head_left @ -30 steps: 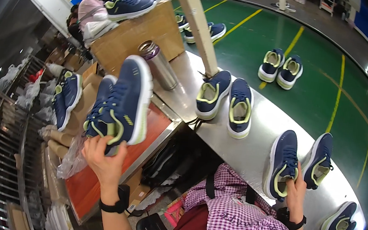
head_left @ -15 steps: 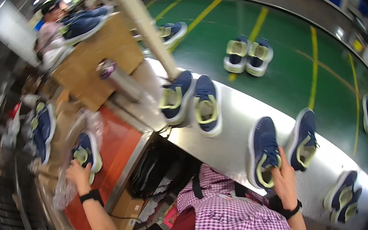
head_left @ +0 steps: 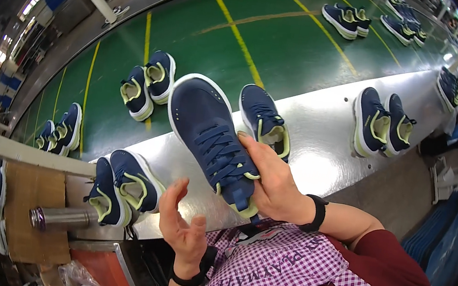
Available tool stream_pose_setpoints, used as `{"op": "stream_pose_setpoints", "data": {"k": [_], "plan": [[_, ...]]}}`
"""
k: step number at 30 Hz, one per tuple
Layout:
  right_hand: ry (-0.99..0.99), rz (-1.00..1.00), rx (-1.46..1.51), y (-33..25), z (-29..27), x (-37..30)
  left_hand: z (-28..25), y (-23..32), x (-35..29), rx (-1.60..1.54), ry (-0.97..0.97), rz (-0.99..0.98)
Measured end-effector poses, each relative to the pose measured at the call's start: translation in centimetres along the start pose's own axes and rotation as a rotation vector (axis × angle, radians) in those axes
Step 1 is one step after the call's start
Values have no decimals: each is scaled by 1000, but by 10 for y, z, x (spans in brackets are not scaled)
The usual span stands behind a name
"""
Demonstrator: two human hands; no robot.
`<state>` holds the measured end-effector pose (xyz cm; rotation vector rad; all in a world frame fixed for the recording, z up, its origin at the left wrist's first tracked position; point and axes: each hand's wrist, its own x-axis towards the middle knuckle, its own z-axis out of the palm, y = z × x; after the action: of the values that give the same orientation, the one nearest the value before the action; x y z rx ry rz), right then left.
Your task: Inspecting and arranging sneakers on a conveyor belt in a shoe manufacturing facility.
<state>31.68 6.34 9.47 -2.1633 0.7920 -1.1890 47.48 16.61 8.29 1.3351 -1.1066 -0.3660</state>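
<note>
A navy sneaker (head_left: 203, 119) with dark laces, lime lining and white sole is lifted in my right hand (head_left: 281, 187). My fingers grip it by the heel side, and its toe points away from me. Close below the shoe, my left hand (head_left: 182, 232) is raised with its fingers apart and holds nothing. Partly hidden behind the held shoe, a matching sneaker (head_left: 259, 109) rests by the edge of the metal ledge (head_left: 323, 112). Left of my hands, a pair of the same sneakers (head_left: 136, 186) sits on the ledge.
Beyond the ledge, a green belt (head_left: 197, 29) with yellow lines carries several shoe pairs, one pair (head_left: 153, 84) near its edge. Another pair (head_left: 379, 119) stands right on the ledge. At lower left are a metal cylinder (head_left: 65, 219), cardboard (head_left: 31, 198) and a red-orange surface (head_left: 99, 270).
My right hand has picked up a sneaker from the ledge. My left hand has left the shoe on the red-orange surface and come up beside the held one. The view has turned right.
</note>
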Motion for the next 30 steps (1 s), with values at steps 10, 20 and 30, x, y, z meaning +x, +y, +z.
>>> {"op": "stream_pose_setpoints", "data": {"k": [10, 20, 30], "plan": [[73, -6, 42, -3, -2, 0, 33, 11, 20, 237, -197, 291], [65, -24, 29, -4, 2, -1, 35, 6, 18, 339, -44, 382], [38, 11, 60, -7, 6, -4, 20, 11, 20, 370, -201, 337]]}}
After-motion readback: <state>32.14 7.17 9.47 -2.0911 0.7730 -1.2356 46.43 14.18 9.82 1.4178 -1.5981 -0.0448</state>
